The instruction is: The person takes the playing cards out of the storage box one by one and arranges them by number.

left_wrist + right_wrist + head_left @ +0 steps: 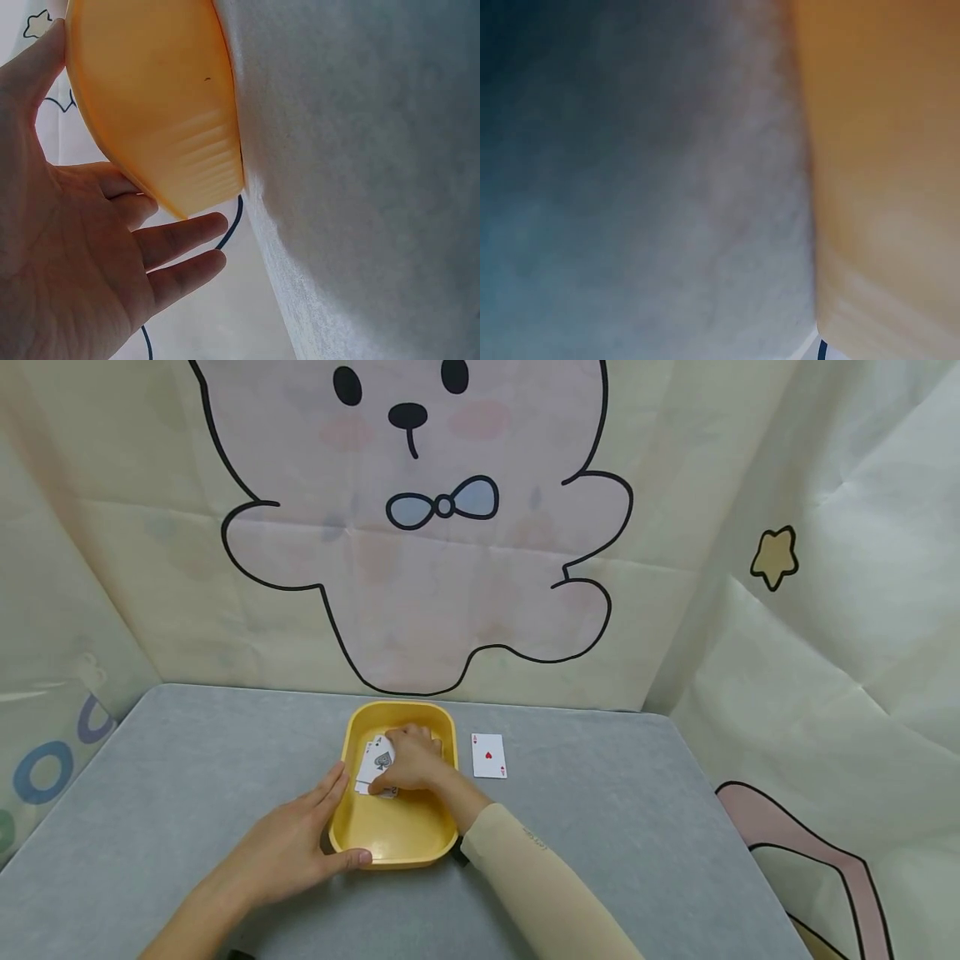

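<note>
Yellow plastic shows in the tray (397,839), which sits on the grey table (637,827), its far end toward twelve o'clock. Inside it, around ten to eleven o'clock, lies an overlapping group of playing cards (383,761), a large spade on the uppermost face. The right hand (412,760) reaches into the tray from four o'clock, its cream sleeve (540,872) trailing behind; its fingers are bent and its thumb touches the cards' near edge, but I cannot tell whether they are gripped. From eight o'clock the left hand (300,835) spans the tray's corner, fingers spread and fairly straight against the outer side, thumb at the near rim. Outside the tray, between two and three o'clock, a heart card (489,756) lies face up on the table.
</note>
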Available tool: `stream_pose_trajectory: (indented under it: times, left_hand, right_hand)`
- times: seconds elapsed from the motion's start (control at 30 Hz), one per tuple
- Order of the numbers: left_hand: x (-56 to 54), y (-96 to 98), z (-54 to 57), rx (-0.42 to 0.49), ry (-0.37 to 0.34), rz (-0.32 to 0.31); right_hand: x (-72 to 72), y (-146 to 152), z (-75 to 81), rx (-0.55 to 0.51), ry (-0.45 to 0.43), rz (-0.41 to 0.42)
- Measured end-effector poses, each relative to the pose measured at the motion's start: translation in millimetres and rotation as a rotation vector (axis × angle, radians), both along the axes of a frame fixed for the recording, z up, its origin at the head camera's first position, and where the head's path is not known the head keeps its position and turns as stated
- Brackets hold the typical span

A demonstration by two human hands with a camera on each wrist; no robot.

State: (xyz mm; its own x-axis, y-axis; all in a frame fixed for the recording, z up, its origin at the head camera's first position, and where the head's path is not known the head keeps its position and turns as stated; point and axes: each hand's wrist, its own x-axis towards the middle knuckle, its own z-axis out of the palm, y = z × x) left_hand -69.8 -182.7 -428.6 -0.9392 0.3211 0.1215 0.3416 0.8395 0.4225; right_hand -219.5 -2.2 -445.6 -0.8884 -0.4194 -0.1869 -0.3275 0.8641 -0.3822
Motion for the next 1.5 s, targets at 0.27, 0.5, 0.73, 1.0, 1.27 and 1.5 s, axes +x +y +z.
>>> stream_pose_trajectory:
  times: [0.27,0.5,0.73,1.0,1.27,1.5]
  left_hand:
    - [-0.5,-0.7,0.1,-0.004,-0.003,-0.001]
    - [-2.6,-0.9,1.4,-0.003,-0.004,-0.001]
    - [-4.4,-1.5,1.7,-0.004,0.002,-0.001]
    - [-4.2,-3.2,2.5,0.006,-0.016,0.002]
    - [-4.4,-4.3,2.7,0.007,-0.011,0.004]
    - [-4.3,-3.8,3.7,0.008,-0.011,0.006]
  right_hand:
    - [-0.8,-0.1,-1.7,-0.055,0.003,-0.007]
    - [-2.6,1.8,-1.0,-0.100,0.011,-0.005]
    - [-5.7,3.1,4.7,-0.135,0.008,0.006]
    - [-10.8,9.2,22.6,-0.167,-0.028,0.058]
    - [-11.1,19.8,40.3,-0.209,-0.049,0.108]
    - [-10.0,33.7,54.2,-0.255,-0.044,0.146]
